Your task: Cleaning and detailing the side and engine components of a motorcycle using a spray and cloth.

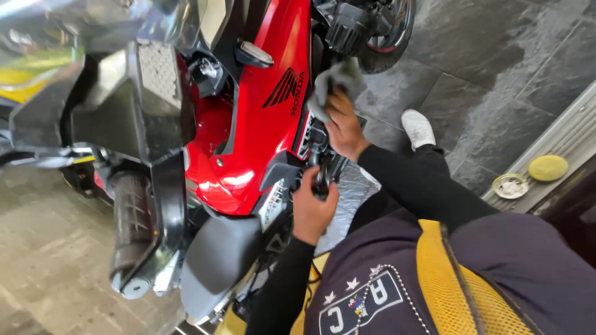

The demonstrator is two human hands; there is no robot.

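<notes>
A red and black motorcycle (pixel 261 111) fills the left and middle of the head view. My right hand (pixel 343 127) presses a crumpled grey cloth (pixel 336 82) against the dark engine parts beside the red side panel. Just below, my left hand (pixel 312 209) is closed around a black part (pixel 323 174) low on the bike's side, near a silver mesh trim. Both arms wear black sleeves.
A yellow round pad (pixel 547 167) and an open shallow tin (pixel 510 186) lie on a ribbed metal sill at the right. My white shoe (pixel 417 127) stands on the dark slate floor (pixel 496 74). A wheel (pixel 388 31) is at the top, the black seat (pixel 217 260) bottom left.
</notes>
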